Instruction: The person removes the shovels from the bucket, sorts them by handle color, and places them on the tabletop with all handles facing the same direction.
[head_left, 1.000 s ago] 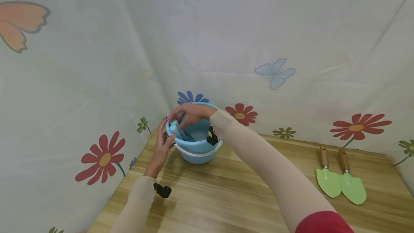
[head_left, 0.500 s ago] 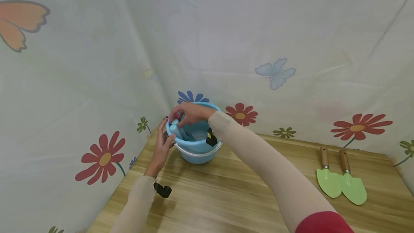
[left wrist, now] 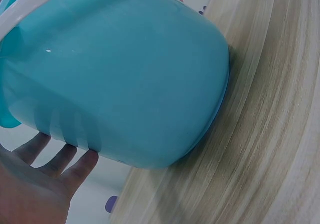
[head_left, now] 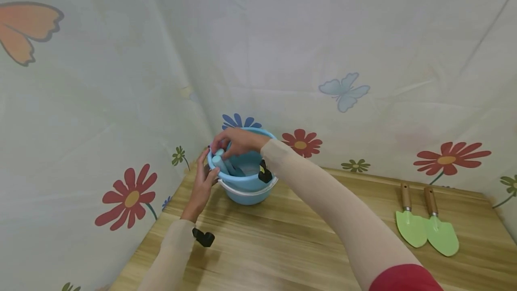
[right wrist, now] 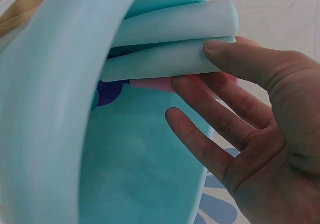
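A light-blue bucket (head_left: 246, 186) with a white carrying handle (left wrist: 35, 4) stands upright on the table. My left hand (head_left: 200, 188) holds its near left side, thumb at the rim and fingers against the outer wall. My right hand (head_left: 240, 140) reaches in over the rim. Its thumb and fingers pinch a light-blue tool handle (right wrist: 165, 59). Beside that handle leans a second light-blue handle (right wrist: 185, 22). Behind them show a pink piece (right wrist: 150, 83) and a purple piece (right wrist: 109, 92). The lower ends of the tools are mostly hidden in the bucket.
Two green trowels (head_left: 409, 230) with wooden handles lie side by side at the table's right. The wood-grain table (head_left: 274, 246) meets a printed cloth wall (head_left: 282, 57) behind and to the left of the bucket. A black wrist camera (head_left: 203, 238) sits on the left sleeve.
Almost nothing differs. Both hands keep their places at the bucket, and a little more pink shows by the right fingers. The trowels lie as before.
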A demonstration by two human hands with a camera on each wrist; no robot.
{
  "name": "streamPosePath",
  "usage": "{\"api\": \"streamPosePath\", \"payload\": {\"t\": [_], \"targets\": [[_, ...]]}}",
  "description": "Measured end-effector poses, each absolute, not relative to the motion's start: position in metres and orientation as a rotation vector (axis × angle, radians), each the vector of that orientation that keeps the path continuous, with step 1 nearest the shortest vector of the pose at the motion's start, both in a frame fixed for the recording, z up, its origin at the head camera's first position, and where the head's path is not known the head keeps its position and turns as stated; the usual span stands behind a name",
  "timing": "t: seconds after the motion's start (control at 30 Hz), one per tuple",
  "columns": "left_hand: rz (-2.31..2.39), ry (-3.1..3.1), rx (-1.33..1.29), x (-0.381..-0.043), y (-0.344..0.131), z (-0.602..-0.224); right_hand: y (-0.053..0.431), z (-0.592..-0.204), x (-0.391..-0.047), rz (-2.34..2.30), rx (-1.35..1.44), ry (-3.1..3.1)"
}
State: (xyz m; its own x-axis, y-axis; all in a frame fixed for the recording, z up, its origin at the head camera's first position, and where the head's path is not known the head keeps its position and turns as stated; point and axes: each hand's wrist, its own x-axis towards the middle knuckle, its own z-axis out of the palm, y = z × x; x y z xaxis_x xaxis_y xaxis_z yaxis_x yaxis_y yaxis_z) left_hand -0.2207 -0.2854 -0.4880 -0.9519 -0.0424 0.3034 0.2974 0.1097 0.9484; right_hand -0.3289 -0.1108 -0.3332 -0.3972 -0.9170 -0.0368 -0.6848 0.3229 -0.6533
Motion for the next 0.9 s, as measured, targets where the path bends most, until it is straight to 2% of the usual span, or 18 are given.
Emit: {"api": "streamPosePath", "payload": {"t": [0.63,0.9], "targets": [[-1.907,-2.147,-0.231,-0.223,-0.288,-0.487,-0.097,-0.337,-0.34,-0.752,-1.42,2.352],[-1.909,-2.148,-0.23,-0.225,-0.288,-0.487,-0.084,-0.33,-0.344,-0.817,-1.329,2.374]]}}
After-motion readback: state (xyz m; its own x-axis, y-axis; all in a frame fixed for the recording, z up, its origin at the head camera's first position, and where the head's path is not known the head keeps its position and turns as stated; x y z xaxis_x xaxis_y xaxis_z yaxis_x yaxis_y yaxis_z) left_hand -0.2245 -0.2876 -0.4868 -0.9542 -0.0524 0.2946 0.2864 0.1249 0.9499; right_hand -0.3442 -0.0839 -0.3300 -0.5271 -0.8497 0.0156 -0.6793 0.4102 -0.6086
